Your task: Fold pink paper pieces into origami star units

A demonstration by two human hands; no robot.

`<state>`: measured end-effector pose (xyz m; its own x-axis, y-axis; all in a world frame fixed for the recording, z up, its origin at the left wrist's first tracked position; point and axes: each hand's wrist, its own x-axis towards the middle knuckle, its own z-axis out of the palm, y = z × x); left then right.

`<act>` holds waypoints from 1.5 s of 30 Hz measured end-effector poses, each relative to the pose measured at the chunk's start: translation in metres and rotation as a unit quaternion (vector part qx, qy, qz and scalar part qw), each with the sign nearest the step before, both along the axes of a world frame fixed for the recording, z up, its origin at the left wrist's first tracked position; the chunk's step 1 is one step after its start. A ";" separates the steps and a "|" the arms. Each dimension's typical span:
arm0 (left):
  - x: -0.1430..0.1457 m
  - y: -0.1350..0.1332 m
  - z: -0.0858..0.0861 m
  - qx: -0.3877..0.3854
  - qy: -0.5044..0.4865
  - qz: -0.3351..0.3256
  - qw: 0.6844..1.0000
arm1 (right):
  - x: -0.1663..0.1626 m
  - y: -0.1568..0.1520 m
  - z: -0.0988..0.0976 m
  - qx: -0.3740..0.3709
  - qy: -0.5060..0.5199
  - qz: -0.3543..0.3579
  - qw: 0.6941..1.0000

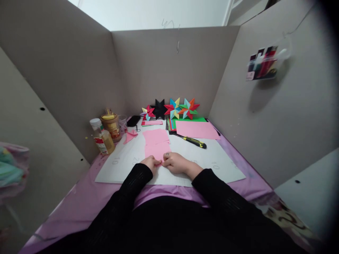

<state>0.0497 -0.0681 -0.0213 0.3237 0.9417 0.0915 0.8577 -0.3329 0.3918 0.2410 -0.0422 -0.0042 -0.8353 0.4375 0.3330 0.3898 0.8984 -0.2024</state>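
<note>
Pieces of pink paper point(156, 137) lie in a column on a white sheet point(119, 174) marked with handwritten numbers. At the near edge of the closest piece, my left hand point(151, 163) pinches the paper with its fingertips. My right hand point(175, 163) is closed beside it, thumb and finger pressed on the same edge. The fingers of both hands almost meet, and they hide part of that edge. A folded pink paper piece point(130, 136) rests farther off to the left. To the right lies a yellow and black utility knife point(194, 141).
Folded paper stars point(174, 108) stand against the back panel. A larger pink sheet point(198, 129) covers coloured papers at the back right. At the left are a glue bottle point(103, 139), a brown jar point(112, 127), small scissors point(137, 129) and a black phone-like object point(134, 121). Panels enclose the table.
</note>
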 end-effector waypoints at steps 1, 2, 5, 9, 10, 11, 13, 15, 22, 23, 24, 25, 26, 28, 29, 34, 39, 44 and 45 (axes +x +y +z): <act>0.000 0.001 0.001 -0.005 0.000 -0.001 1.000 | -0.001 -0.002 0.000 -0.017 0.007 0.011 1.000; -0.001 0.001 0.002 -0.008 0.000 -0.002 1.000 | -0.001 -0.003 0.000 -0.040 0.015 0.020 0.999; -0.001 -0.001 0.003 -0.005 -0.004 -0.002 1.000 | -0.001 -0.002 -0.003 -0.135 0.046 0.046 0.989; -0.002 -0.004 0.001 0.014 -0.021 -0.005 1.000 | -0.001 0.005 -0.006 -0.178 0.138 0.020 0.974; -0.002 -0.004 0.001 0.017 -0.032 -0.006 0.999 | -0.001 0.007 -0.007 -0.161 0.162 -0.005 0.973; -0.004 -0.004 0.001 0.024 -0.045 0.000 0.999 | -0.001 0.009 -0.008 -0.143 0.176 -0.029 0.973; -0.007 -0.003 0.002 0.070 -0.077 0.062 0.993 | -0.001 0.013 -0.009 -0.118 0.170 -0.056 0.977; -0.011 -0.002 0.003 0.146 -0.120 0.174 0.966 | 0.000 0.016 -0.010 -0.112 0.141 -0.057 0.982; -0.011 0.001 -0.003 0.177 -0.349 0.224 0.893 | 0.002 0.018 -0.014 -0.105 0.117 -0.047 0.986; -0.010 0.001 -0.003 0.174 -0.378 0.200 0.887 | 0.002 0.018 -0.015 -0.103 0.115 -0.043 0.987; -0.009 0.000 -0.002 0.169 -0.405 0.177 0.881 | 0.002 0.018 -0.015 -0.100 0.111 -0.040 0.988; -0.008 -0.001 -0.002 0.164 -0.427 0.158 0.875 | 0.002 0.018 -0.015 -0.098 0.108 -0.038 0.989; -0.007 -0.002 -0.002 0.154 -0.439 0.145 0.873 | 0.001 0.018 -0.015 -0.096 0.106 -0.037 0.989; -0.007 -0.003 -0.002 0.119 -0.431 0.138 0.884 | 0.001 0.018 -0.014 -0.095 0.105 -0.037 0.989; -0.007 -0.002 -0.002 0.098 -0.413 0.141 0.894 | 0.001 0.018 -0.014 -0.094 0.105 -0.036 0.989; -0.010 -0.001 -0.002 0.100 -0.332 0.177 0.921 | 0.001 0.017 -0.015 -0.079 0.105 -0.026 0.991; -0.008 -0.003 0.002 0.067 -0.335 0.171 0.924 | 0.000 0.016 -0.018 -0.068 0.110 0.000 0.992; -0.008 -0.004 0.001 0.135 -0.273 0.167 0.938 | -0.005 0.014 -0.013 -0.076 0.115 -0.006 0.990; -0.008 -0.003 0.000 0.164 -0.243 0.171 0.941 | -0.006 0.015 -0.012 -0.072 0.113 -0.025 0.991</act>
